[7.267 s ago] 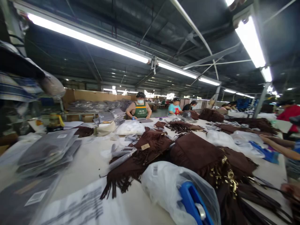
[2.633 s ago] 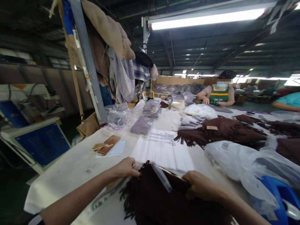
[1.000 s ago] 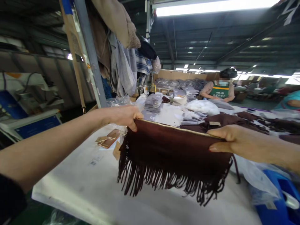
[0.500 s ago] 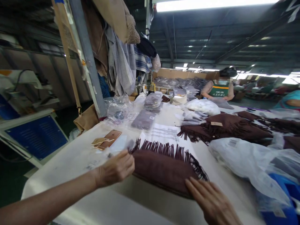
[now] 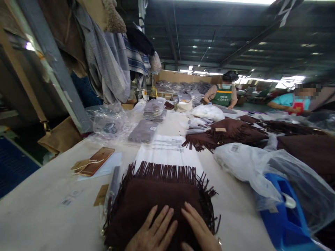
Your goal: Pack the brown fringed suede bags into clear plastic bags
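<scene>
A dark brown suede bag with fringe lies flat on the white table, its fringe pointing away from me. My left hand and my right hand rest side by side on its near part, palms down, fingers spread, pressing on the suede. A clear printed plastic bag lies just beyond the fringe. A brown paper tag sits left of the bag.
A phone with tags lies at left. Packed grey bags, more brown fringed bags and crumpled plastic fill the table beyond. A blue tool is at right. Clothes hang on a post. Other people work at the far end.
The bag was held up in the air by both hands, then laid flat on the table. Both hands now rest together on its near part.
</scene>
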`<state>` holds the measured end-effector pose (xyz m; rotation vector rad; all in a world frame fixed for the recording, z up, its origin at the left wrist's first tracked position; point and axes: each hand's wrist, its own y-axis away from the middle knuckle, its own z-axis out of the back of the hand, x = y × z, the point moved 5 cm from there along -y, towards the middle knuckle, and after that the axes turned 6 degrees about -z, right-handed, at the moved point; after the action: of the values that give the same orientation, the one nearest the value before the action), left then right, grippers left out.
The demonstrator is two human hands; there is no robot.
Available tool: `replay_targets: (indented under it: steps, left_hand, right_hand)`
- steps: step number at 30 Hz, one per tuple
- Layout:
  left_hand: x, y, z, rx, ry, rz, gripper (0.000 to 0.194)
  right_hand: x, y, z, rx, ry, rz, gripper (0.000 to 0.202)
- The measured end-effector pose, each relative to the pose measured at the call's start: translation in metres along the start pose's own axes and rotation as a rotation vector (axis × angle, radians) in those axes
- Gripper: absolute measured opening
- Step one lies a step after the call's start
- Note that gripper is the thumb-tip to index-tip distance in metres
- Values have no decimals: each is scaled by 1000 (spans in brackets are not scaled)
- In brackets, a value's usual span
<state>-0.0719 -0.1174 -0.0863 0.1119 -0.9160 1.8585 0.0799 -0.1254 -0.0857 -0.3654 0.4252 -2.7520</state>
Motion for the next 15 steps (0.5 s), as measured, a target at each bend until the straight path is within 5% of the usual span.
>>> replay_targets:
  steps: [5, 8, 11, 15]
  left_hand:
    - [-7, 5, -10, 14, -9, 16, 30]
    - [-9, 9, -14, -37, -19, 25, 30]
    - [-11, 11, -18, -79, -3, 33, 30]
    - [-14, 14, -24, -30, -13, 9, 32]
  right_hand:
    - [-71, 6, -21, 4, 166, -358, 44]
    - [-105, 27, -11, -143, 356, -483, 48]
    - [-99, 21, 1, -281, 384, -465, 49]
    - [-88, -5, -12, -50, 221, -344, 44]
